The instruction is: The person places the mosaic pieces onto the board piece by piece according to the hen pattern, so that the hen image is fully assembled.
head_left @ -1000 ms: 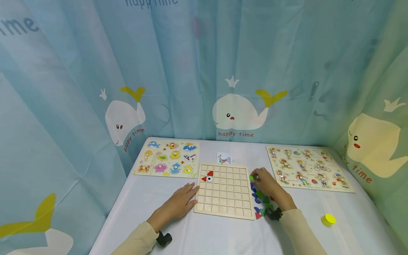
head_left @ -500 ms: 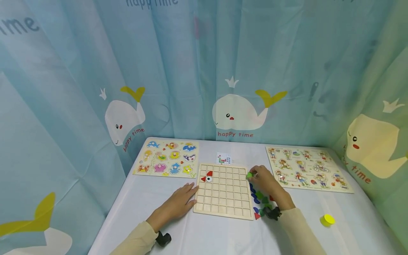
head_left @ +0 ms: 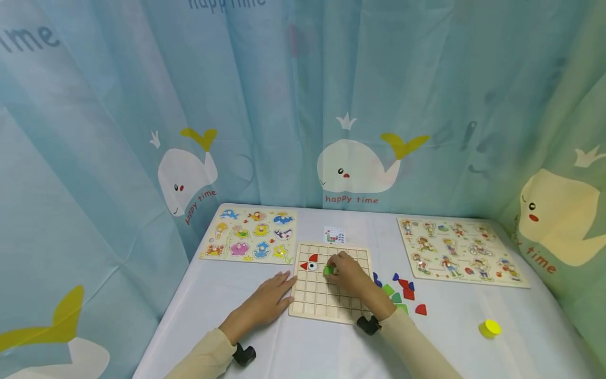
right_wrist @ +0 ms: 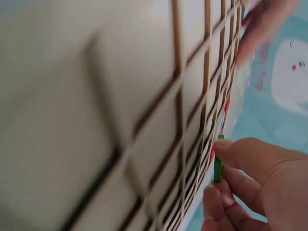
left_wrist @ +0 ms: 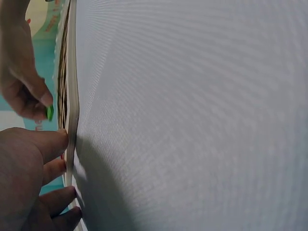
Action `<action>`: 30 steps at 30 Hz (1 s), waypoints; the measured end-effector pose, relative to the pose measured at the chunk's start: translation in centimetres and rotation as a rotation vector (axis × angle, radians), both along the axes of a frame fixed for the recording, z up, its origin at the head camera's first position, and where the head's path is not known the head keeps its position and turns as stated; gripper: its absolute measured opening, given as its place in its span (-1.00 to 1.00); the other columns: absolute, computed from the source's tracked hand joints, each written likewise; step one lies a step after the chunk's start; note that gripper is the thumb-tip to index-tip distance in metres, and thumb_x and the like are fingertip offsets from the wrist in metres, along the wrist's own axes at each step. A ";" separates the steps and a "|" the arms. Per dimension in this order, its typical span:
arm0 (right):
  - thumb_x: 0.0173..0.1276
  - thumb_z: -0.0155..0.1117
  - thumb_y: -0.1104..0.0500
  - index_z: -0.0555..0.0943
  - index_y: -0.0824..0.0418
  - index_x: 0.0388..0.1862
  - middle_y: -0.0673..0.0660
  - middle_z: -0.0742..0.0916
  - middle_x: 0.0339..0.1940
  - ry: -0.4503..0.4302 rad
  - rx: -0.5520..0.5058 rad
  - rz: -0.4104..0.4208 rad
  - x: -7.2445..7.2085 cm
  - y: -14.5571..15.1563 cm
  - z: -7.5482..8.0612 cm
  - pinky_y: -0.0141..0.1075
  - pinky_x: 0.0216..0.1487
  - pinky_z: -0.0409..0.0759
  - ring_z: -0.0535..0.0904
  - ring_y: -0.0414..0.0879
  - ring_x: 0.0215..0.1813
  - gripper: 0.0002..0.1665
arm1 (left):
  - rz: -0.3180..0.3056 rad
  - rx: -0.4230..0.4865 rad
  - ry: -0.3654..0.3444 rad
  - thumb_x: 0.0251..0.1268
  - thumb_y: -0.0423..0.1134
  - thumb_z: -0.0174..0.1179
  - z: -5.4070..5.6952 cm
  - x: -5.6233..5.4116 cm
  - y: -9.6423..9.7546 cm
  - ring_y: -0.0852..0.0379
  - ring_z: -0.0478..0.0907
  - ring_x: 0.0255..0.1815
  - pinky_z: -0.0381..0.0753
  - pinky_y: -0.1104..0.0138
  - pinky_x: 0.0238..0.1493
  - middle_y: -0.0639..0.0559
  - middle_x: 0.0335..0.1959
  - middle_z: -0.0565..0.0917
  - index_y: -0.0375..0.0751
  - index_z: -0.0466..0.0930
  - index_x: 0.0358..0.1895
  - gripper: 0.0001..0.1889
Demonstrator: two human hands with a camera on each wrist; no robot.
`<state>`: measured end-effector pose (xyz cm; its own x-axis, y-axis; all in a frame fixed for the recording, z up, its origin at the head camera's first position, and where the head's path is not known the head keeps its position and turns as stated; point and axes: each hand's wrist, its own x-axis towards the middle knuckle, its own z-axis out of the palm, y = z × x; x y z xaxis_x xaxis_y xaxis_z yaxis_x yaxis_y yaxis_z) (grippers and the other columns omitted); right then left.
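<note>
My right hand (head_left: 349, 273) pinches a green square tile (head_left: 329, 270) between thumb and fingers, over the wooden grid board (head_left: 331, 311). In the right wrist view the green tile (right_wrist: 218, 161) is seen edge-on, apart from the grid. My left hand (head_left: 269, 297) rests with straight fingers against the board's left edge; the left wrist view shows its fingers (left_wrist: 57, 140) touching the rim. On the board, left of the held tile, lie a red triangle (head_left: 304, 266), a red curved piece (head_left: 313, 257) and a white tile with a black dot (head_left: 312, 267).
Loose green, blue and red pieces (head_left: 396, 298) lie right of the board. Behind it is a small picture card (head_left: 334, 235). A sea-animal puzzle (head_left: 248, 234) stands back left, a figure puzzle (head_left: 461, 252) back right. A yellow cylinder (head_left: 490, 329) sits at the right.
My right hand has carried the green tile leftward from beside the board's right edge to above the grid. The loose pieces beneath the arm came into view. The left hand stayed put.
</note>
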<state>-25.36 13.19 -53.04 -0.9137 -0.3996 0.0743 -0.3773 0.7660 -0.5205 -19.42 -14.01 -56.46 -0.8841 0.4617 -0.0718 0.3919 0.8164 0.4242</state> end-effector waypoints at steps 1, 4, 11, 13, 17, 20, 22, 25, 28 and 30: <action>0.36 0.53 0.28 0.68 0.30 -0.03 0.09 0.63 -0.15 0.011 0.006 0.000 0.1 -0.6 -0.1 -0.11 -0.03 0.70 0.60 -0.08 -0.11 -0.73 | -0.001 0.003 -0.001 0.70 0.03 0.03 0.0 0.0 0.0 -0.16 0.10 0.72 0.18 -0.10 0.67 -0.10 0.71 0.21 -0.05 0.23 0.67 -0.38; 0.33 0.56 0.25 0.69 0.30 -0.05 0.09 0.65 -0.16 0.061 0.029 0.014 0.3 -2.0 -0.4 -0.14 -0.07 0.71 0.60 -0.09 -0.14 -0.72 | -0.002 0.010 0.000 0.70 0.03 0.03 0.0 0.0 0.0 -0.17 0.10 0.72 0.18 -0.11 0.67 -0.10 0.70 0.21 -0.05 0.24 0.67 -0.38; 0.28 0.59 0.28 0.72 0.29 -0.07 0.11 0.69 -0.16 0.114 0.013 0.045 0.9 -3.7 -0.8 -0.16 -0.10 0.75 0.65 -0.07 -0.16 -0.72 | 0.000 0.010 0.001 0.70 0.03 0.02 -0.1 0.0 0.0 -0.16 0.09 0.73 0.18 -0.11 0.67 -0.08 0.71 0.20 -0.04 0.24 0.67 -0.38; 0.29 0.58 0.29 0.71 0.27 -0.07 0.11 0.70 -0.16 0.109 0.014 0.045 0.9 -3.9 -0.9 -0.16 -0.09 0.75 0.65 -0.08 -0.16 -0.73 | -0.002 0.008 0.002 0.70 0.04 0.02 -0.1 0.0 0.0 -0.16 0.09 0.73 0.18 -0.11 0.67 -0.08 0.71 0.20 -0.04 0.24 0.67 -0.38; 0.31 0.55 0.31 0.71 0.23 -0.10 0.09 0.69 -0.18 0.104 0.020 0.058 1.0 -4.0 -1.0 -0.20 -0.10 0.74 0.62 -0.12 -0.17 -0.78 | -0.007 0.000 0.011 0.70 0.04 0.02 -0.2 0.0 0.0 -0.16 0.10 0.72 0.19 -0.11 0.66 -0.08 0.71 0.21 -0.04 0.24 0.67 -0.38; 0.33 0.52 0.33 0.70 0.21 -0.15 0.07 0.68 -0.20 0.106 0.030 0.071 1.1 -4.0 -0.9 -0.21 -0.12 0.73 0.60 -0.14 -0.19 -0.83 | -0.009 0.000 0.018 0.70 0.03 0.02 -0.1 0.0 0.0 -0.16 0.11 0.72 0.20 -0.12 0.66 -0.09 0.70 0.21 -0.05 0.24 0.67 -0.38; 0.34 0.52 0.33 0.71 0.21 -0.17 0.06 0.67 -0.21 0.107 0.041 0.078 1.1 -4.0 -0.8 -0.21 -0.11 0.73 0.58 -0.14 -0.19 -0.85 | -0.010 0.002 0.019 0.70 0.03 0.02 0.0 0.0 0.0 -0.16 0.11 0.72 0.20 -0.12 0.66 -0.09 0.70 0.22 -0.05 0.24 0.67 -0.38; 0.35 0.52 0.32 0.72 0.20 -0.18 0.04 0.67 -0.21 0.109 0.061 0.085 1.1 -4.1 -0.8 -0.20 -0.07 0.72 0.57 -0.15 -0.18 -0.86 | -0.009 0.004 0.015 0.70 0.03 0.02 0.0 0.1 0.0 -0.17 0.11 0.72 0.20 -0.12 0.66 -0.10 0.70 0.22 -0.06 0.25 0.67 -0.38; 0.34 0.53 0.31 0.73 0.20 -0.17 0.04 0.69 -0.21 0.124 0.079 0.092 1.1 -4.1 -0.7 -0.19 -0.05 0.72 0.57 -0.14 -0.17 -0.86 | -0.009 0.004 0.013 0.70 0.02 0.02 0.1 0.1 0.0 -0.17 0.12 0.72 0.20 -0.13 0.65 -0.10 0.70 0.22 -0.07 0.25 0.67 -0.39; 0.33 0.54 0.31 0.74 0.19 -0.16 0.04 0.70 -0.20 0.133 0.086 0.093 1.1 -4.1 -0.6 -0.18 -0.04 0.72 0.57 -0.13 -0.17 -0.85 | -0.010 0.007 0.012 0.70 0.01 0.03 0.2 0.1 0.0 -0.18 0.12 0.71 0.20 -0.13 0.65 -0.11 0.70 0.23 -0.08 0.25 0.66 -0.39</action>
<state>-24.27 9.04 -53.68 -0.8567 -0.4924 0.1535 -0.5099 0.7639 -0.3955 -19.31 -14.04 -56.26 -0.8805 0.4706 -0.0576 0.4050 0.8097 0.4248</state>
